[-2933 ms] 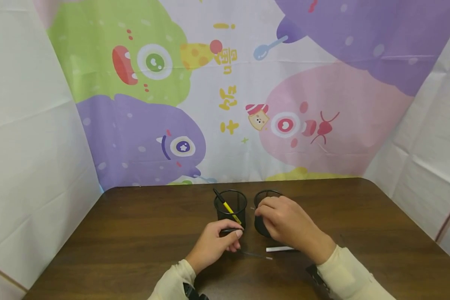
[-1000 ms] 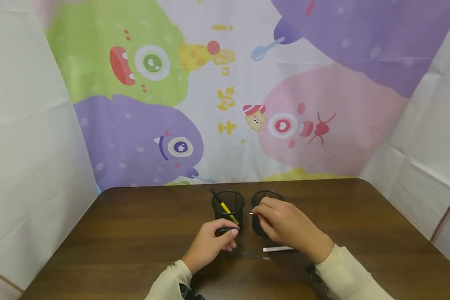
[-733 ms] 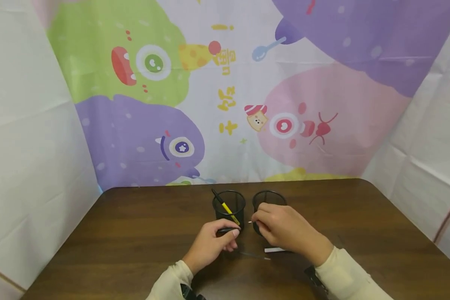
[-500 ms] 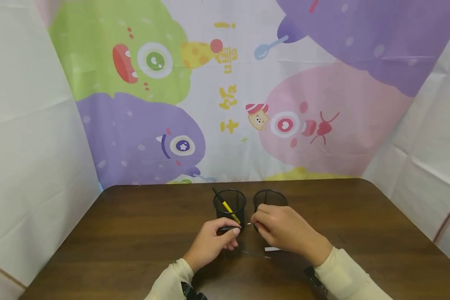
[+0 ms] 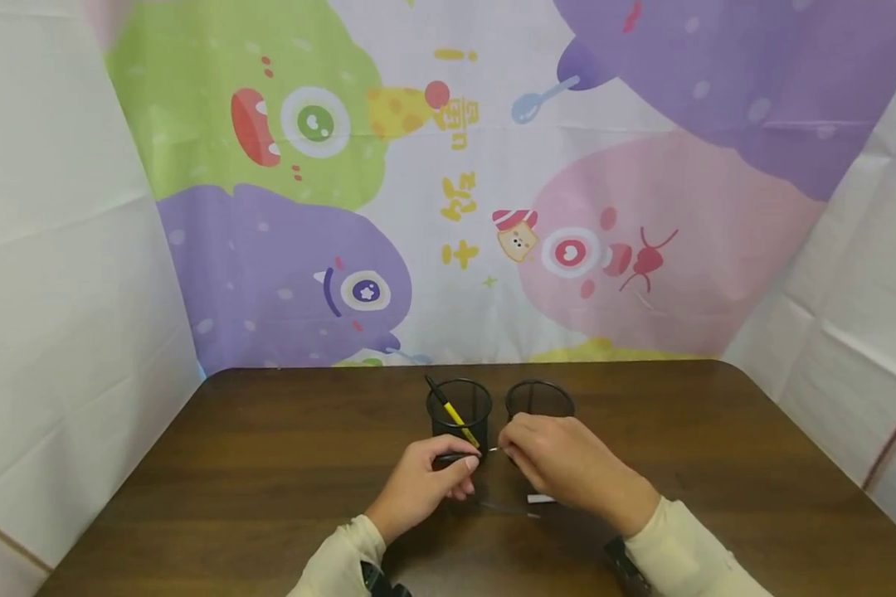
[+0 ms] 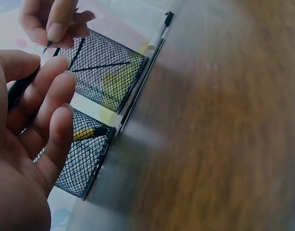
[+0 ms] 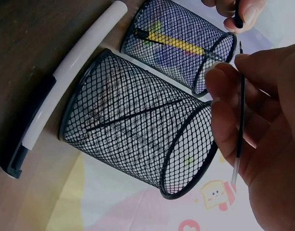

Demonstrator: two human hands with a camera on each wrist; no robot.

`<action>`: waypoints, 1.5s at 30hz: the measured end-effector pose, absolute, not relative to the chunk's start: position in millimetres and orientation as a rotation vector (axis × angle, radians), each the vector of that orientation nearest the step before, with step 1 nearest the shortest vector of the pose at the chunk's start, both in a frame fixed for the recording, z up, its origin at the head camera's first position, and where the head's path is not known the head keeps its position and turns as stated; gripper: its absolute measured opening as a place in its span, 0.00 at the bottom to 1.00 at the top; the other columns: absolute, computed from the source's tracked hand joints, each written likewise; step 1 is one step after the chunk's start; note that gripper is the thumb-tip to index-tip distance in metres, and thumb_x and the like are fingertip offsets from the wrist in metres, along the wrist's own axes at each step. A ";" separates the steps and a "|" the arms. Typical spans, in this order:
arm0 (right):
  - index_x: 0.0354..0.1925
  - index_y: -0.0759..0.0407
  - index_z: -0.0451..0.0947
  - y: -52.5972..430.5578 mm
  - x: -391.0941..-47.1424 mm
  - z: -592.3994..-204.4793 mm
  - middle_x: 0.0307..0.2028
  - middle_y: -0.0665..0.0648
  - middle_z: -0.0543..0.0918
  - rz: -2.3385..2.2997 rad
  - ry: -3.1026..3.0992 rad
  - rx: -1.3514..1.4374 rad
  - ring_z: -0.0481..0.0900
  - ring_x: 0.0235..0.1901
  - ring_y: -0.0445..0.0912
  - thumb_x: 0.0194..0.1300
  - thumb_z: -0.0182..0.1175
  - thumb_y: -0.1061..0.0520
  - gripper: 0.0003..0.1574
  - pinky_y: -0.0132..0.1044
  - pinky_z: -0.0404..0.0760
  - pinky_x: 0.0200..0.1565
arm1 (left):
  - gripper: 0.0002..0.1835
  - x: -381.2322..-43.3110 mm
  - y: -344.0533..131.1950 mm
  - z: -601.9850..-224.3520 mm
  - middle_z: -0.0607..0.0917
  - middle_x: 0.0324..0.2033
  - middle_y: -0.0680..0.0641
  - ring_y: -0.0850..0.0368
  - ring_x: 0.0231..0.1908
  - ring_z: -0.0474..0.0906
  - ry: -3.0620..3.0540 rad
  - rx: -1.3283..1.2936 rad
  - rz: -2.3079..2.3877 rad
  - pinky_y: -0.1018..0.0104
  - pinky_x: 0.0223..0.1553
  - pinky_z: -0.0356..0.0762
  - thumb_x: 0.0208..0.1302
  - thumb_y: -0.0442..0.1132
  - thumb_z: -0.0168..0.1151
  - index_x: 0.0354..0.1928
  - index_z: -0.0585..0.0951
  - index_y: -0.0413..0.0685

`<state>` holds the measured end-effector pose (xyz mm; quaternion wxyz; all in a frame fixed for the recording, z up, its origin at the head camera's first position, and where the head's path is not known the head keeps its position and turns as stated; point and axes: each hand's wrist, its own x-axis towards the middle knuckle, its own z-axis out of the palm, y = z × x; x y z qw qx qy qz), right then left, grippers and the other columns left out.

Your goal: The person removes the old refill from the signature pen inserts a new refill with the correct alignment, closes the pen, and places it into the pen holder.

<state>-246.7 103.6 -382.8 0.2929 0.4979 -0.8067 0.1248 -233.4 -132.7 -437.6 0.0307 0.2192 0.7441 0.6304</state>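
My left hand [image 5: 424,482] pinches a black pen barrel [image 7: 239,14] between thumb and fingertips, in front of the left mesh cup. Facing it, my right hand [image 5: 571,464] pinches a thin pen refill [image 7: 242,110], dark with a clear tail. The refill's metal tip points at the barrel's end, with a small gap between them. A second refill [image 6: 140,91] lies on the table below the hands. Beside it is a white pen tube with a black clip [image 7: 72,74], partly covered by my right hand in the head view.
Two black mesh pen cups stand behind the hands: the left cup [image 5: 459,425] has a yellow and black pen [image 5: 454,412] leaning in it, the right cup [image 5: 540,382] is partly behind my right hand. A printed cloth [image 5: 448,315] backs the brown table [image 5: 269,473].
My right hand has come down and toward the left hand from over the right cup, bringing the refill tip near the barrel. The left hand has stayed about where it was.
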 end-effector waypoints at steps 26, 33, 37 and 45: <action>0.33 0.52 0.82 102.7 -244.8 -380.6 0.29 0.43 0.80 0.321 -2.163 1.311 0.72 0.23 0.32 0.59 0.64 0.61 0.04 0.27 0.76 0.25 | 0.13 -232.8 -134.1 -438.7 0.85 0.24 0.46 0.55 0.25 0.83 2.297 0.693 1.979 0.60 0.30 0.86 0.70 0.41 0.64 0.49 0.83 0.38; 0.33 0.52 0.82 99.6 -243.6 -379.0 0.28 0.43 0.79 0.329 -2.120 1.320 0.70 0.21 0.32 0.59 0.65 0.62 0.04 0.26 0.74 0.23 | 0.12 -232.6 -133.9 -437.9 0.85 0.25 0.46 0.54 0.25 0.83 2.313 0.698 1.977 0.60 0.30 0.86 0.71 0.41 0.64 0.48 0.84 0.41; 0.33 0.52 0.82 98.6 -243.0 -380.2 0.28 0.44 0.80 0.320 -2.124 1.324 0.70 0.21 0.32 0.58 0.66 0.62 0.04 0.25 0.74 0.23 | 0.11 -231.9 -133.5 -438.7 0.86 0.24 0.46 0.54 0.25 0.83 2.319 0.693 1.965 0.60 0.30 0.86 0.70 0.41 0.64 0.48 0.84 0.42; 0.34 0.52 0.83 99.7 -243.4 -384.5 0.29 0.44 0.80 0.329 -2.140 1.319 0.71 0.22 0.31 0.61 0.64 0.60 0.03 0.25 0.75 0.24 | 0.12 -232.5 -131.2 -439.3 0.86 0.25 0.46 0.53 0.25 0.84 2.320 0.704 1.936 0.57 0.31 0.86 0.70 0.42 0.64 0.47 0.84 0.41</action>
